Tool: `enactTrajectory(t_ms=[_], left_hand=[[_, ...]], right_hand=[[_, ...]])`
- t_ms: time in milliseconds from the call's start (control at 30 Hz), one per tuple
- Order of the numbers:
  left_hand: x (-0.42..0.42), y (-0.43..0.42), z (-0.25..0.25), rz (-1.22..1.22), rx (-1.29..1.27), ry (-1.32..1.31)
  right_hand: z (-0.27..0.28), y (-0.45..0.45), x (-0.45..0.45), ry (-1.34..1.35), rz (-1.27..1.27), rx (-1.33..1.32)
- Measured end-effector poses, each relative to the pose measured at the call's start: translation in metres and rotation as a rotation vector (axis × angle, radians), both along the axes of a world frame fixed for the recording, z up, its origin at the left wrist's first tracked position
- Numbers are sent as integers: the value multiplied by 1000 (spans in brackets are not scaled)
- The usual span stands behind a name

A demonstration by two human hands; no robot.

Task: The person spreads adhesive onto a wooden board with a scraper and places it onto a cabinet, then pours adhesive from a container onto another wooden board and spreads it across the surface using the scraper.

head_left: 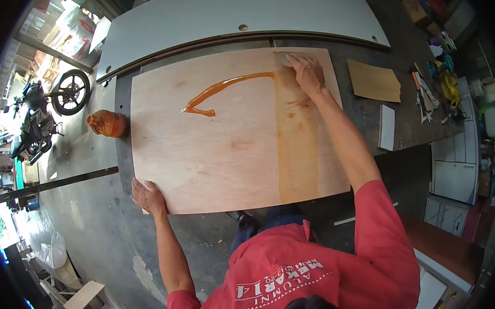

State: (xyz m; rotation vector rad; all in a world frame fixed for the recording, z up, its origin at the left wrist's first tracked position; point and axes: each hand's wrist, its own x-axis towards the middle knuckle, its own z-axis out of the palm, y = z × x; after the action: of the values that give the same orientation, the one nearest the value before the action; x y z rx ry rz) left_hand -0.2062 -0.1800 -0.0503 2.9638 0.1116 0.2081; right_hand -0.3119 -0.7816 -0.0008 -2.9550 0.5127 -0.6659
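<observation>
A pale wooden board [224,164] lies in front of me with an orange-brown glue-like line [226,85] poured across its upper part. A straight, thin amber band [298,157] runs down the board's right side. At the band's top end, my right hand [308,74] is closed on a flat greyish spreader [283,57], pressed to the surface. My left hand [148,197] lies with fingers stretched out on the near left corner. Beyond the board's left edge is an orange-stained plastic bottle [109,124].
A long grey-white panel [209,33] lies behind the board. To the right are a brown sandpaper-like sheet [373,81], a small white block [387,127] and several tools [425,97]. A motorcycle [37,113] stands at far left; a stool-like wooden piece [84,297] is lower left.
</observation>
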Motion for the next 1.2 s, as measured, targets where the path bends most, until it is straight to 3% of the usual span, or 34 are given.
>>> enactTrajectory(t_ms=[67,733,967,1200], left_hand=[[0,-2,2,15,-12,13],[0,-2,3,-41,-64,-68],[2,0,2,-60,-69,-101],[0,-6,10,-39,-103,-76]], right_hand=[[-24,-10,7,-13,12,-99],[-13,-32,33,-69,74,17],[-16,-21,9,-99,59,-79],[-16,-17,-5,-65,57,124]])
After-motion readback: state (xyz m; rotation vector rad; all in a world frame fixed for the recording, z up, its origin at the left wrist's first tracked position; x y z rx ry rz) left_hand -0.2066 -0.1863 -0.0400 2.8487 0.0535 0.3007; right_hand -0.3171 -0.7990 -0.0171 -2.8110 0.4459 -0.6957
